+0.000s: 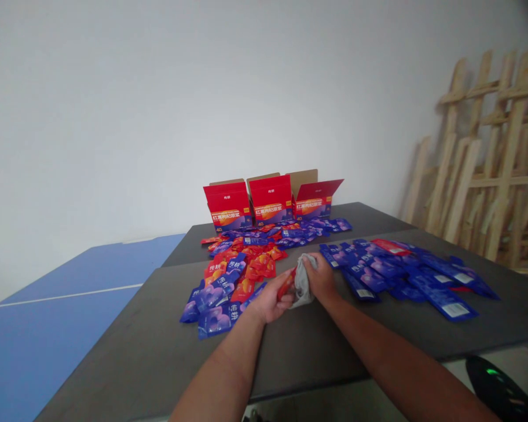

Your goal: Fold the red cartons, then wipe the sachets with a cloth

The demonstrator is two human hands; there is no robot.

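Note:
Over the middle of the dark table, my left hand (271,300) is closed on a red sachet (287,283). My right hand (322,275) grips a light grey cloth (303,285), which is pressed against the sachet's right side and covers part of it. To the left of my hands lies a loose pile of blue sachets (220,319) and red sachets (259,262). On the right spreads a larger heap of mostly blue sachets (378,266) with a few red ones among them.
Three red cartons (270,202) with raised flaps stand at the back of the table (149,346), more sachets in front of them. A blue table-tennis table (92,281) adjoins on the left. Wooden easels (506,158) lean on the wall at right. A black object (501,387) shows below the edge.

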